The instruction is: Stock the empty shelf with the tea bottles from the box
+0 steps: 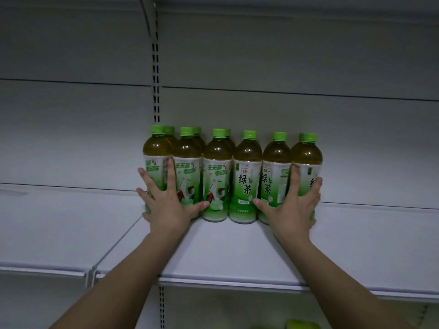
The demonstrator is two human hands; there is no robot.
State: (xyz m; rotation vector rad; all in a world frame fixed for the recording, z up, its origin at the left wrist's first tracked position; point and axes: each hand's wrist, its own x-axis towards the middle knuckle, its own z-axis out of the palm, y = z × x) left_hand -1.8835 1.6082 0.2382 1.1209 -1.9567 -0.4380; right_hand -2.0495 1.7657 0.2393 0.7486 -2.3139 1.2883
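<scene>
Pressing tea bottles [247,176]: both hands; back row mostly hidden.

tea bottles [247,176] in 2 rows on shelf [237,252]

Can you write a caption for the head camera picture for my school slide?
Two hands, left and right, press a row of green tea bottles together on a white store shelf.

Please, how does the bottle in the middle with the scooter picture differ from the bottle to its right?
The scooter bottle shows a scooter picture and slanted green writing; the bottle to its right shows large upright dark green characters on white. The left hand thumb reaches the scooter bottle; the right hand thumb reaches the other. Both stand upright, with green caps and amber tea.
</scene>
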